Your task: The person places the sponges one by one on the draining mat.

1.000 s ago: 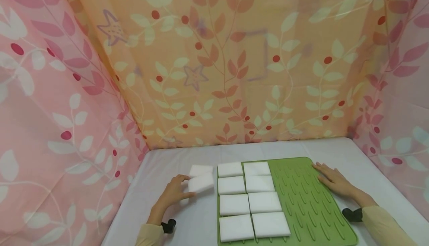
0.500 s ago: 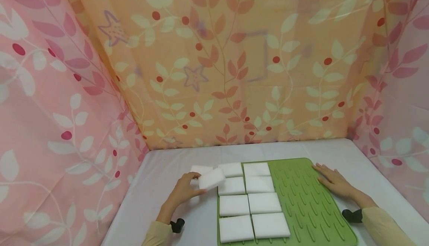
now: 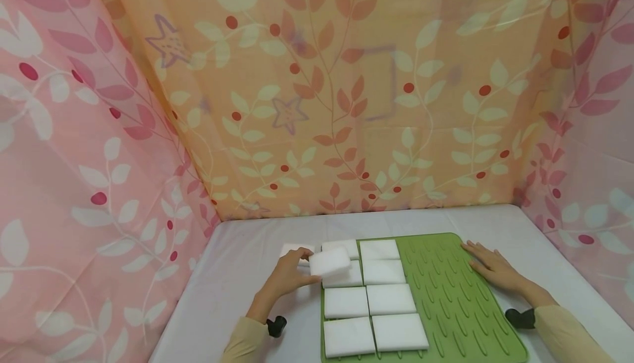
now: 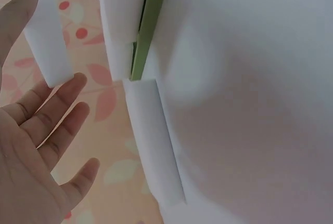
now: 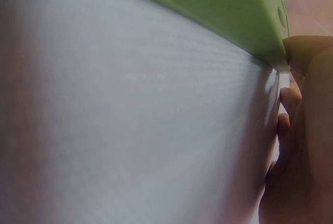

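My left hand [image 3: 289, 273] pinches a white sponge block [image 3: 329, 262] between thumb and fingers, raised over the far left part of the green mat [image 3: 460, 297]. In the left wrist view the thumb and fingertips press opposite edges of that sponge [image 4: 49, 42], clear of the surface. Two columns of flat white sponges [image 3: 345, 302] lie on the left half of the mat. One more sponge [image 3: 292, 247] lies on the table left of the mat, partly hidden behind my left hand. My right hand [image 3: 497, 268] rests with straight fingers at the mat's right edge.
A white cloth covers the table [image 3: 257, 308]. Patterned orange curtain [image 3: 317, 132] hangs behind it, with pink curtains at both sides. The right half of the mat shows bare raised ridges. Black wrist cameras [image 3: 276, 326] sit at both cuffs.
My left hand has carried the pinched sponge up from beside the other loose sponge and rightward over the mat's left columns. The right hand stays at the mat's edge.
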The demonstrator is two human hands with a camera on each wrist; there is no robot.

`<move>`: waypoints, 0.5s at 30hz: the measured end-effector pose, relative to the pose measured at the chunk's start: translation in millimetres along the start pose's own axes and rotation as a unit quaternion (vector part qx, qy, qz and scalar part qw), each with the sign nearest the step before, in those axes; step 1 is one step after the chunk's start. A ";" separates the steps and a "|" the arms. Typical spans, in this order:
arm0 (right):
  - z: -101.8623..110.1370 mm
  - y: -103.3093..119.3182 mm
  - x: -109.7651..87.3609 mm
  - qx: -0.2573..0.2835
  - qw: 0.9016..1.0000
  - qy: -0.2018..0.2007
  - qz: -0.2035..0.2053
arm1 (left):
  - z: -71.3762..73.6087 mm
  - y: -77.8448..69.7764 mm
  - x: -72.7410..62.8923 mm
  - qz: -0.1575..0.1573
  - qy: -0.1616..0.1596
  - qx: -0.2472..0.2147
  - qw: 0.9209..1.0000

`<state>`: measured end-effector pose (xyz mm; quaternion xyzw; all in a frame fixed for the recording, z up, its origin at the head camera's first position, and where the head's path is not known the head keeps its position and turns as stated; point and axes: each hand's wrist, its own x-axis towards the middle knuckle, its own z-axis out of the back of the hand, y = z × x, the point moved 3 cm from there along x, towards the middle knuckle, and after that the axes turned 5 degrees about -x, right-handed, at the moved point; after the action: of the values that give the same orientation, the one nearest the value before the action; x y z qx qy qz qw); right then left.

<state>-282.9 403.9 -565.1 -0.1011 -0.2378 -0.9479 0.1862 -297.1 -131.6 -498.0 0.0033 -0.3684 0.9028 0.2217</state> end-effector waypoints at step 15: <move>-0.4 -1.8 -0.1 0.000 1.000 -0.002 0.003 | -20.0 -28.8 22.1 -0.038 0.009 0.039 0.998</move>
<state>-283.6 405.3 -566.2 -0.1040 -0.2380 -0.9472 0.1881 -302.2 -91.4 -489.7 0.0180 -0.3302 0.9076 0.2587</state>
